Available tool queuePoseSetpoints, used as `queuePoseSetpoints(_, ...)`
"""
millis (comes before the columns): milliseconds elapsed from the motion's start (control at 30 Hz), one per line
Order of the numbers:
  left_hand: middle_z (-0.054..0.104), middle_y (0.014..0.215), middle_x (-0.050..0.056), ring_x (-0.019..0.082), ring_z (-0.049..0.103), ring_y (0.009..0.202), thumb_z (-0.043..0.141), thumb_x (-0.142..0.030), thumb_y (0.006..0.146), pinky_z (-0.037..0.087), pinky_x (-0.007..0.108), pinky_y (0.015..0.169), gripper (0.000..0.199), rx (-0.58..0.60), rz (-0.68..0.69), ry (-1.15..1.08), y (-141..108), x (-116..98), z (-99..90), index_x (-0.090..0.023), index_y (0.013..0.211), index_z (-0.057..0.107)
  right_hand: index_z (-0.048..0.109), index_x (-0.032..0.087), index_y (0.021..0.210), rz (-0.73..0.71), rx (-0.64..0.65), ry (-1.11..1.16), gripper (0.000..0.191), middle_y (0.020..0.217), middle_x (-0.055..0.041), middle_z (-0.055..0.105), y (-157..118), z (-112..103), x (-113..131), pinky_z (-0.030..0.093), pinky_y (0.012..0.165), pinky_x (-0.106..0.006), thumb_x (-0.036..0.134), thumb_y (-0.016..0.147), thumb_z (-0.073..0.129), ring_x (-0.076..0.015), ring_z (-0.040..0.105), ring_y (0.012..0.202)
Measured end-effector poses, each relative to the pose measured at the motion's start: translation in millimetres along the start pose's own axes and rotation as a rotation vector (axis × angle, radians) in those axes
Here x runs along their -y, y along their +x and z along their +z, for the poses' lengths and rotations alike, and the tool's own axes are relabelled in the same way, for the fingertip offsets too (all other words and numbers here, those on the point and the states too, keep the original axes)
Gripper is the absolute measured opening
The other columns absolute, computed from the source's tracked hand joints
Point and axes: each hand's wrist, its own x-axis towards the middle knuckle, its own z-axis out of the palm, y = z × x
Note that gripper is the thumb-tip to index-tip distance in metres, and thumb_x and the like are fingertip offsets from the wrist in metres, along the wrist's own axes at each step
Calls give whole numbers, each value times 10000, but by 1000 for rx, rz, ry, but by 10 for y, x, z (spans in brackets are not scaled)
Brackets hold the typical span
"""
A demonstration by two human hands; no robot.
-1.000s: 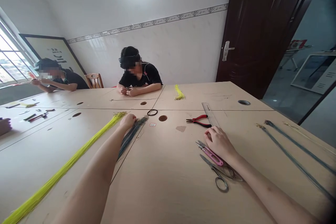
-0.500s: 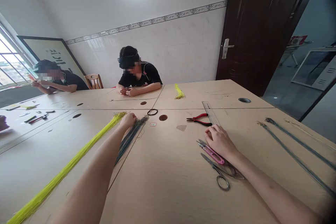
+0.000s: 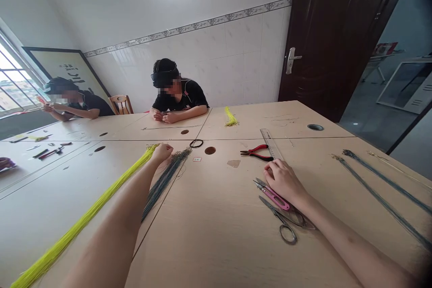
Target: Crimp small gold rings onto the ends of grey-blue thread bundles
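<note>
My left hand is closed above the far ends of a long yellow cord bundle and a dark blue-green cord bundle; what its fingers hold, if anything, is too small to make out. My right hand rests on the table with curled fingers, beside the clear ruler and the red-handled pliers. Whether it grips something is hidden. Just below it lie pink thread snips and metal scissors.
Two more blue-green bundles lie at the right. A short yellow bundle, a black ring and a table hole are farther back. Two people sit across the table, one in a black shirt.
My left hand has shifted slightly left, off the blue-green bundle's end toward the yellow one. My right hand stays in nearly the same place.
</note>
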Motion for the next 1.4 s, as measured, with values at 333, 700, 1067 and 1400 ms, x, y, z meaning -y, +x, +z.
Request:
queuePoseSetpoints(333,611,1098,71,220,606,959,562,-305,889,522,396,813,253,133,80,68,-118,80,-111,-134,1071,599,612,143,937,9,4,-8,162,997,-51,623,-3,-6,7,502,810,-375,287,902,545,-173,598,918)
queuePoseSetpoints(700,604,1111,80,217,602,968,556,-306,893,516,409,825,264,108,102,130,-52,41,-41,-135,1092,588,611,143,933,-12,-9,-5,162,988,-48,623,-6,20,-16,502,809,-374,288,900,549,-173,598,913)
queuePoseSetpoints(1067,609,1096,76,208,609,948,553,-307,895,522,389,808,253,115,67,124,-44,66,-70,-145,1085,591,608,143,925,-20,-27,-6,172,979,-48,619,1,41,-28,498,800,-369,301,902,544,-171,594,901)
queuePoseSetpoints(1400,610,1084,71,214,612,928,553,-317,894,531,385,784,272,114,41,84,-25,151,-306,-130,1088,588,608,143,934,-2,-3,7,171,984,-48,620,-4,8,-8,496,809,-376,298,902,543,-173,595,910)
